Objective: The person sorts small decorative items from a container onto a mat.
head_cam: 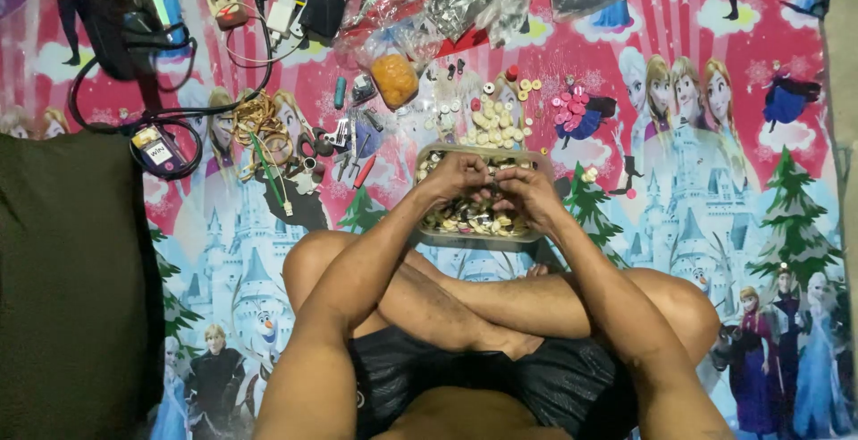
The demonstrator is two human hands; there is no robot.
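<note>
1. Left hand [460,176] and right hand [529,194] pinch one tiny piece together over the tray [429,236] of buttons [469,217].
2. Light, hard, slippery; best held at its edges.
3. A cream button pile [493,123] lies at twelve o'clock.

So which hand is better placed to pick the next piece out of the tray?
Probably the right hand: it hangs lower over the small pieces in the tray, while the left hand sits nearer the far rim. Both are close, so the margin is small.
</note>
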